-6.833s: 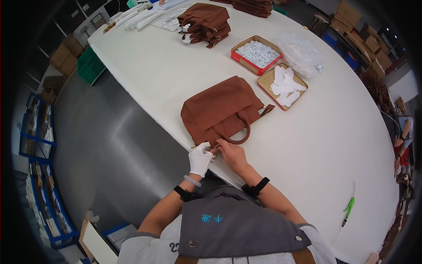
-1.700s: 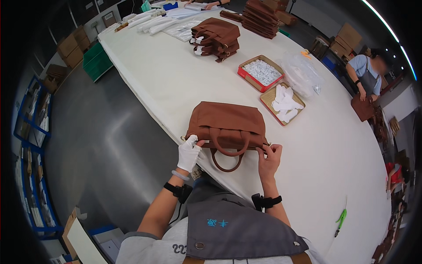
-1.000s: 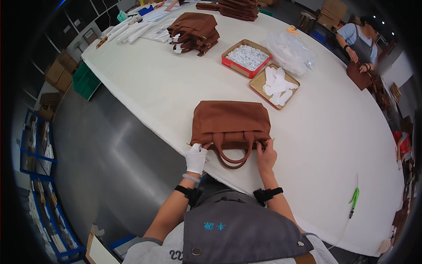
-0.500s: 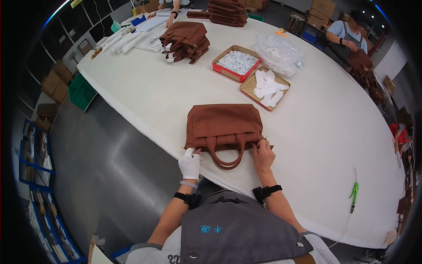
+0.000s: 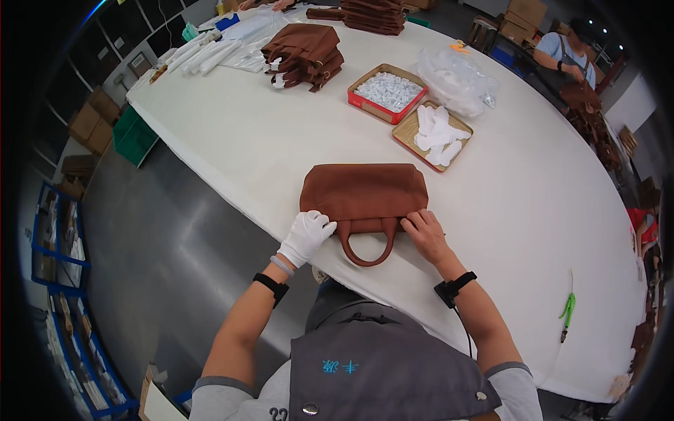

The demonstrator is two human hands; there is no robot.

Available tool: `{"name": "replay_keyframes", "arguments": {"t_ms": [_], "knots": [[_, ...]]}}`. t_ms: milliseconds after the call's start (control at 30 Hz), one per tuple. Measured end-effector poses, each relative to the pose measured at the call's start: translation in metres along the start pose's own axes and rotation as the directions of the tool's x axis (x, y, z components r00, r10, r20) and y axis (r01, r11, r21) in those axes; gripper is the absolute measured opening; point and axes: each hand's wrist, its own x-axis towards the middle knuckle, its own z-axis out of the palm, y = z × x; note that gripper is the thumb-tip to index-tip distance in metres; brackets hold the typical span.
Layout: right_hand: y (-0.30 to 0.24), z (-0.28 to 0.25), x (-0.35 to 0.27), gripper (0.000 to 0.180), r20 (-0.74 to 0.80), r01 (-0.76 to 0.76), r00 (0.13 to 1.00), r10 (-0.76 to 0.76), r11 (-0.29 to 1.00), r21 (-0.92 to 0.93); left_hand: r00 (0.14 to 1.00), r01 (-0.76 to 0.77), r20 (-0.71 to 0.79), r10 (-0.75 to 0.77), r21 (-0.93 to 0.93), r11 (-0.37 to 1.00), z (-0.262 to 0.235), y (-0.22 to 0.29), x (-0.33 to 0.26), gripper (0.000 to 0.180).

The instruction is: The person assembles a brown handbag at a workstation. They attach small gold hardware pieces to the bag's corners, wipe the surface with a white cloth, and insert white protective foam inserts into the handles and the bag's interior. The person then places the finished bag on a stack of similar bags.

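Both forearms rose from the lower edge toward the middle of the frame, each with a dark band at the wrist. The left hand, in a white glove, lay palm down with fingers spread. The bare right hand lay flat, fingers pointing up-left.

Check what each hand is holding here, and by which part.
Both hands press on the brown handbag lying flat on the table: gloved left hand at its near-left corner, bare right hand at its near-right corner. Nothing is lifted.
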Motion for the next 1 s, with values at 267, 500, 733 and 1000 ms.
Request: {"name": "replay_keyframes", "arguments": {"t_ms": [267,500,733,1000], "knots": [[-0.022,-0.041,0.01,0.054,0.081,-0.066,0.995,0.061,0.996,0.059,0.996,0.044,0.089,-0.029,-0.173,0.984,-0.03,0.02,0.013,0.038],[-0.023,-0.011,0.002,0.08,0.261,-0.263,0.932,0.252,0.965,0.005,0.937,-0.094,0.324,0.131,-0.125,0.988,-0.004,0.022,0.046,0.06],[0.015,-0.003,-0.013,0.028,-0.051,-0.712,0.339,0.939,0.292,0.638,0.977,-0.03,0.197,0.077,-0.232,0.972,-0.041,0.007,0.066,0.063],[0.041,-0.017,0.026,0.051,0.676,-0.902,0.206,0.707,-0.13,0.411,0.42,0.768,0.775,-0.472,-0.581,-0.27,-0.003,-0.071,0.01,0.052]]}}
